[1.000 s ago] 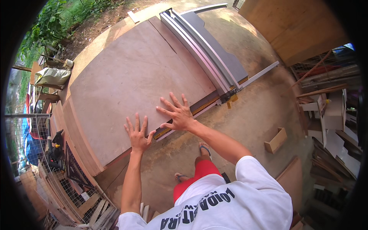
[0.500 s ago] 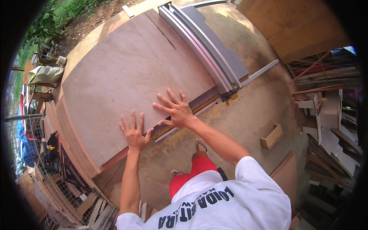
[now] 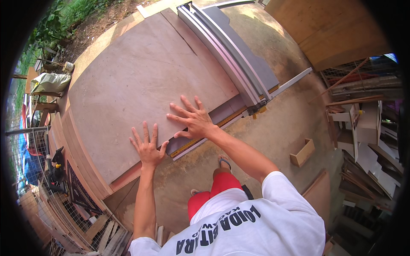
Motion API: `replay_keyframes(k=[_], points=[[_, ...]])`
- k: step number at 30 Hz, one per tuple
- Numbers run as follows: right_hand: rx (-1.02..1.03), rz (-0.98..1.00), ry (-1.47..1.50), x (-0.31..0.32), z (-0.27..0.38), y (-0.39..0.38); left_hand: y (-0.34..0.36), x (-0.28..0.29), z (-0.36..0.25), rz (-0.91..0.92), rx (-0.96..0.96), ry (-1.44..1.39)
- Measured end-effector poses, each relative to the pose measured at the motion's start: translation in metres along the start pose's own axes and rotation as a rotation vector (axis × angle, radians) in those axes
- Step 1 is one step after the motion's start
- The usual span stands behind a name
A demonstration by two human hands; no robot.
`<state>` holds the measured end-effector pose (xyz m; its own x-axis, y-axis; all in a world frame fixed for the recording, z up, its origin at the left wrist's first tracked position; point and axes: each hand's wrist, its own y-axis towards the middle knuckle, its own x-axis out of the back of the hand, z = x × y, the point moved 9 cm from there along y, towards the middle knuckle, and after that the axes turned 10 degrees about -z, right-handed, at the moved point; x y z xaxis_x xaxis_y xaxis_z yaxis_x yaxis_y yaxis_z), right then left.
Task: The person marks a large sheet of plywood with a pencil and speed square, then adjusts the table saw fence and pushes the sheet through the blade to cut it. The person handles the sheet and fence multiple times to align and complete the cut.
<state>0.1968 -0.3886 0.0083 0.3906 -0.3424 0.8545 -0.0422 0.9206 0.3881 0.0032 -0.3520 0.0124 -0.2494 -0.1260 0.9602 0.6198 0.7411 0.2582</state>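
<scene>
A large brownish plywood sheet (image 3: 124, 85) lies flat on a saw table, whose grey near edge (image 3: 224, 112) shows past the sheet. My left hand (image 3: 147, 149) rests on the sheet's near edge, fingers spread. To its right my right hand (image 3: 193, 121) lies on the same edge, palm down and fingers apart. Neither hand grasps anything. Along the sheet's right side runs a long metal rip fence (image 3: 226, 53). A narrow dark cut line (image 3: 185, 42) runs part-way through the sheet near the fence. Any blade is hidden.
Yellow-marked rail (image 3: 232, 116) crosses the table's near side. Left stand a wire mesh fence, wood boards (image 3: 79, 149) and a black power tool (image 3: 55, 170). To the right are a small open wooden box (image 3: 302, 152) on the floor, a large leaning panel (image 3: 341, 32) and stacked offcuts.
The plywood sheet has slid slightly away from me along the fence, baring a little more of the table's near edge. Both hands moved with it, still flat and spread.
</scene>
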Motion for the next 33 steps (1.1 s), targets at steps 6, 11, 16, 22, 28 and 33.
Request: replay_keyframes(k=[6, 11, 16, 22, 28, 33], points=[[0.001, 0.012, 0.006, -0.001, -0.002, 0.010, 0.009, -0.003, 0.006, 0.014, 0.019, -0.003], [0.009, 0.006, 0.011, -0.003, -0.003, 0.015, 0.013, -0.003, 0.009, 0.012, 0.029, 0.008], [0.003, 0.014, 0.001, -0.007, -0.006, 0.020, 0.018, -0.005, 0.012, 0.003, 0.026, 0.008], [0.009, 0.012, -0.012, -0.009, -0.008, 0.030, 0.027, -0.005, 0.019, -0.006, 0.024, 0.019], [0.017, -0.008, -0.014, -0.012, -0.013, 0.041, 0.036, -0.010, 0.025, -0.009, 0.017, 0.023], [0.021, -0.013, -0.015, -0.014, -0.015, 0.050, 0.041, -0.015, 0.034, -0.033, 0.005, 0.012]])
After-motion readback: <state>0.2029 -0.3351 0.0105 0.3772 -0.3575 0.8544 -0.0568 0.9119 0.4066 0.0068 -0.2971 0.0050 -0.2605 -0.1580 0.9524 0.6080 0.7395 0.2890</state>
